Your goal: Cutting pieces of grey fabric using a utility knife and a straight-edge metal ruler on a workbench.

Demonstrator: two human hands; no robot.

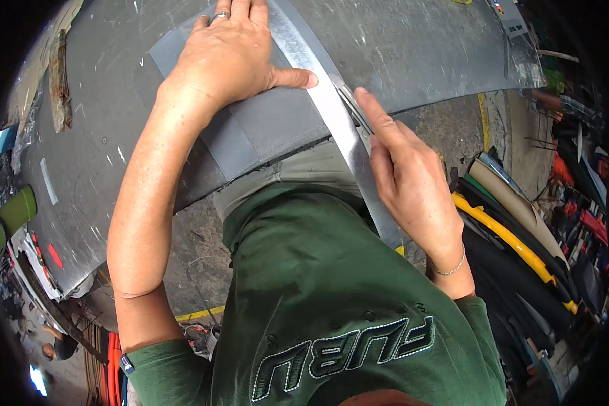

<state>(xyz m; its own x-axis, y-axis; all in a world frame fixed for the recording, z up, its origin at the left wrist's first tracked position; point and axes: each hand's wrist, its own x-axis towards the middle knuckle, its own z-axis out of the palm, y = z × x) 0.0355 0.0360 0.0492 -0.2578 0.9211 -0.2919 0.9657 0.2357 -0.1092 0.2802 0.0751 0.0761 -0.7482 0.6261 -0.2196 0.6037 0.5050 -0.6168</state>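
Taking the metal straightedge (pixel 331 108) as our landmark, we see it lying slantwise over a stitched grey panel (pixel 277 115), most of which shows to the left of it, with a narrow strip to its right. Our left hand (pixel 227 57) is spread flat over the panel left of the straightedge, fingers pointing away from us and thumb stretched out onto the metal (a ring (pixel 220 15) sits on one finger). Our right hand (pixel 413 172), just right of the straightedge, is closed on a slim metal tool (pixel 354 109), index finger laid along it; we cannot tell whether its tip touches the panel. The straightedge's lower end juts past the near edge of the dark, scuffed worktop (pixel 101 159), beside our green shirt (pixel 304 257). Well to the left of the straightedge lie a wooden stick (pixel 59 81) and a green roll (pixel 15 213); well to its right, a yellow roll (pixel 504 237) rests among dark ones.
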